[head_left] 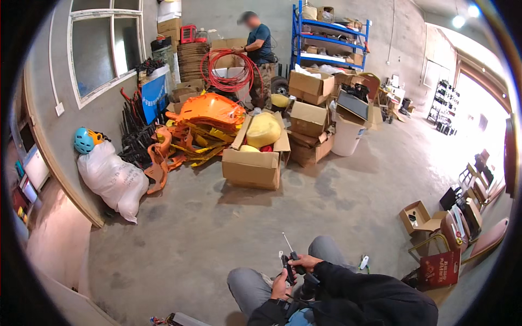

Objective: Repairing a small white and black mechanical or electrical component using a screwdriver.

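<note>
Low in the view, between my bent knees in grey trousers, my left hand (280, 285) is closed around a small black object (287, 271) with a short pale tip (281, 254). Just above and to the right, my right hand (306, 263) grips a screwdriver (294, 255) by its dark handle, its thin metal shaft pointing up and forward. The two hands are close together; whether the tool touches the black object is unclear. A small white item (364, 262) lies on the floor to the right of my knee.
A co-worker (260, 46) stands behind piled orange plastic parts (209, 114), holding a red coil (228, 65). Cardboard boxes (251, 171) and a white sack (111, 176) stand ahead. Chairs (489, 239) and an open box (412, 217) are at right; a doorway is at left.
</note>
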### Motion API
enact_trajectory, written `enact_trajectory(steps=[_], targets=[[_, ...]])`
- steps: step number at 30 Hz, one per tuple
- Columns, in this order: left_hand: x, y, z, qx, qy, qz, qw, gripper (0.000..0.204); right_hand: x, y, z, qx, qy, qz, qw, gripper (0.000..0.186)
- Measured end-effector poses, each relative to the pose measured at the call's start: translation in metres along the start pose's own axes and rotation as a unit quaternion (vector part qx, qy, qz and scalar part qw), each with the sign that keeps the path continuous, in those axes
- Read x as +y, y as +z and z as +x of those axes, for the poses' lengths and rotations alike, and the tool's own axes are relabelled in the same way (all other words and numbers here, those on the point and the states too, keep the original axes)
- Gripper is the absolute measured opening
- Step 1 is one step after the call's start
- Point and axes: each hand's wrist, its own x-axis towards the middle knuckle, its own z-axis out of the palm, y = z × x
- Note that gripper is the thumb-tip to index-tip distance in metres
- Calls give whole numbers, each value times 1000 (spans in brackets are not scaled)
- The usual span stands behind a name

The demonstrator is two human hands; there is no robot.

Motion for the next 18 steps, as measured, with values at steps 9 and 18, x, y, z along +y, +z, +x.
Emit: enact_trajectory(steps=[9,18], targets=[[10,7,11,0,30,37,999,30,-6,12,-1,80,-34,10,996,30],[6,3,23,-13,29,38,999,24,-12,16,-36,168,-14,-76,983,20]])
